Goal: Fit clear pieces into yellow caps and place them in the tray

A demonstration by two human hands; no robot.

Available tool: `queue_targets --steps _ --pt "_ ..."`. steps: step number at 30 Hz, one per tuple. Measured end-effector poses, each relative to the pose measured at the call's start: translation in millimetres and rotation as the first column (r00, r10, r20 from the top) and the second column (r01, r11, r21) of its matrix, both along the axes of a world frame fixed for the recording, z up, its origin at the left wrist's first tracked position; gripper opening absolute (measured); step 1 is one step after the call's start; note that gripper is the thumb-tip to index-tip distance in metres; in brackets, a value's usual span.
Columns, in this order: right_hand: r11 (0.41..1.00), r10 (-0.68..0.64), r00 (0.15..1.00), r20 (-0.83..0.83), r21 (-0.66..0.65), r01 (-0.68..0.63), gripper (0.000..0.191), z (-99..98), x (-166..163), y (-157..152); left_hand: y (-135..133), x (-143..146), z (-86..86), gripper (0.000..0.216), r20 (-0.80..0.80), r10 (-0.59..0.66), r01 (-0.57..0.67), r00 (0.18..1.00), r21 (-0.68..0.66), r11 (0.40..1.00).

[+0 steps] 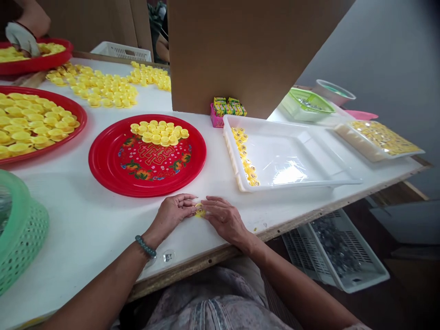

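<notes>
My left hand (pixel 173 213) and my right hand (pixel 223 216) rest on the white table near its front edge, fingertips meeting over a small yellow cap (pixel 199 211) that both pinch. Just beyond them lies a red patterned plate (pixel 113 165) with a cluster of yellow caps (pixel 160 132) at its far side. To the right sits a white tray (pixel 302 156) lined with clear film, with a row of finished yellow pieces (pixel 244 156) along its left wall.
A larger red plate of yellow caps (pixel 30 123) is at left, a green basket (pixel 20 229) at the near left. Loose caps (pixel 103 87) cover the far table. A cardboard panel (pixel 240 50) stands behind. Another person's gloved hand (pixel 20 36) works at far left. A white crate (pixel 338 250) sits below the table.
</notes>
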State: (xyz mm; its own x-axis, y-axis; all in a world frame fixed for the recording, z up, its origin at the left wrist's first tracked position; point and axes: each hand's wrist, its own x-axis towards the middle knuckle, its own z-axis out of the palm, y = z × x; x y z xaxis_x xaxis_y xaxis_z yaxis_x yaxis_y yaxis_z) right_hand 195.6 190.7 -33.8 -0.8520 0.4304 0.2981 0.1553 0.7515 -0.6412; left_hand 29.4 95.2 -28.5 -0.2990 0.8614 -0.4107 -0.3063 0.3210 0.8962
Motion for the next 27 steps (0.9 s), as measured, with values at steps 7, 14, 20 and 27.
queue_targets --steps 7,14,20,27 --pt "0.997 -0.043 0.999 0.026 0.059 0.041 0.019 0.7 -1 -4 0 0 -6.9 0.047 -0.131 -0.018 0.020 0.991 0.011 1.000" --pt "0.992 -0.050 0.993 0.103 0.125 0.037 0.013 1.9 -12 -6 6 -3 -9.8 0.053 -0.163 -0.066 0.059 0.984 -0.050 0.997" --pt "0.988 -0.123 0.985 0.123 0.103 0.111 0.018 11.2 -9 -3 8 -3 -19.7 0.067 -0.023 0.009 -0.009 1.000 0.019 1.000" --pt "0.869 -0.445 0.884 -0.146 0.170 0.465 0.021 72.1 8 102 10 9 -20.5 0.066 -0.115 0.119 -0.134 0.986 -0.135 0.982"
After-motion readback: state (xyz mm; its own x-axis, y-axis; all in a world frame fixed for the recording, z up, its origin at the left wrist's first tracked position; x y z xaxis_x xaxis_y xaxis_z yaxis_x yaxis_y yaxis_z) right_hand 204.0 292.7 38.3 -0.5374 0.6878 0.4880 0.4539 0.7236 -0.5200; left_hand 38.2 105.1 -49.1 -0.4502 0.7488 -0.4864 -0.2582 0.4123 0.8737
